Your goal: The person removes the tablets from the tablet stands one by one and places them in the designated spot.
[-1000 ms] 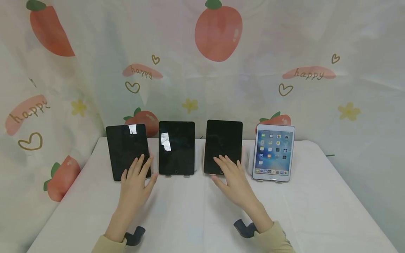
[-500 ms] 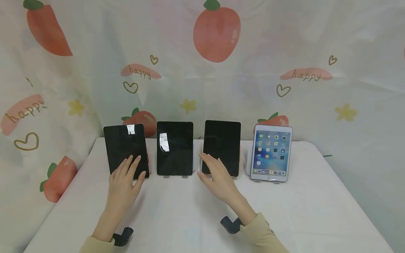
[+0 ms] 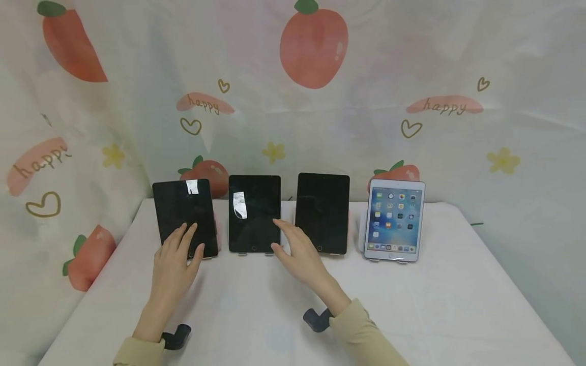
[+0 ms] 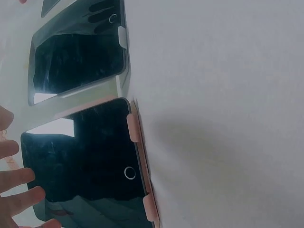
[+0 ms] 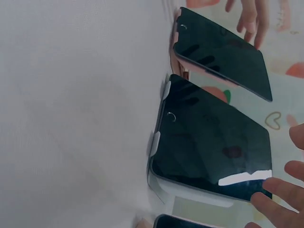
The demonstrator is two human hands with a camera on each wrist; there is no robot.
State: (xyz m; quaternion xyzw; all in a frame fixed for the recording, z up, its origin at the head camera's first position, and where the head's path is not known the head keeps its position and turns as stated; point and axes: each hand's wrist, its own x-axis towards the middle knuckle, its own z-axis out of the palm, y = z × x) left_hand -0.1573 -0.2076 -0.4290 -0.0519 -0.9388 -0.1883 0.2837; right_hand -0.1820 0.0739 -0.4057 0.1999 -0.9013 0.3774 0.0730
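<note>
Four tablets would be several in a row: a black one at far left [image 3: 183,208], a second black tablet [image 3: 254,203], a third black tablet [image 3: 324,203], and a white tablet [image 3: 394,218] with a lit home screen. My left hand [image 3: 173,264], fingers spread and relaxed, overlaps the lower part of the far-left tablet. Palm down, my right hand [image 3: 299,254] lies over the gap between the middle two, its fingertips at the second tablet's lower right edge. Both hands hold nothing. The right wrist view shows fingers [image 5: 280,190] before the dark screen of a tablet [image 5: 213,137].
Each tablet leans on a small stand; a pink stand lip [image 4: 134,128] shows in the left wrist view. White cloth covers the table [image 3: 256,315]. Behind hangs a fruit-patterned curtain [image 3: 366,66]. Dark bent pieces [image 3: 177,337] sit at both wrists.
My right hand has moved left, from in front of the third tablet to the second tablet's right edge. My left hand has shifted slightly left and down.
</note>
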